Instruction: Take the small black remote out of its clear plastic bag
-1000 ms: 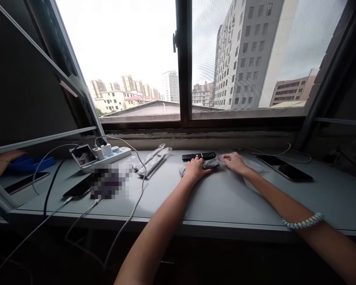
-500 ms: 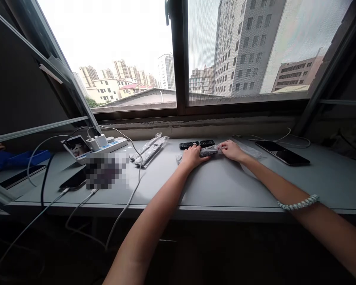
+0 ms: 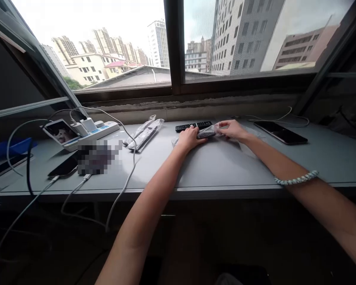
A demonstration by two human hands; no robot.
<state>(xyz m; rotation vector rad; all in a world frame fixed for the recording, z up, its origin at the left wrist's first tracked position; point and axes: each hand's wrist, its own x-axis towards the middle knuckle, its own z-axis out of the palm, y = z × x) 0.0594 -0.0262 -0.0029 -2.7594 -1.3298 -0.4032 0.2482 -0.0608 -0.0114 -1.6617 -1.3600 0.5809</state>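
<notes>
My left hand [image 3: 189, 138] presses down over a dark remote control [image 3: 207, 133] in a clear plastic bag, its fingers curled round it on the desk. To its right, my right hand [image 3: 231, 130] pinches the loose end of the plastic bag [image 3: 218, 128] between thumb and fingers. Just behind my left hand lies a bare black remote control [image 3: 192, 126] with rows of buttons. Much of the bagged remote is hidden under my left hand.
More bagged remotes [image 3: 146, 134] lie left of my hands. Farther left are a power strip [image 3: 99, 133] with chargers, a charging phone [image 3: 63, 164] and a white cable [image 3: 134, 158]. A black phone [image 3: 280, 132] lies right. The window [image 3: 178, 85] stands behind the desk [image 3: 225, 170].
The camera has tipped down a little, so the desk sits higher in view. Both hands keep their places on the bagged remote. Another person's hand at far left has left the view.
</notes>
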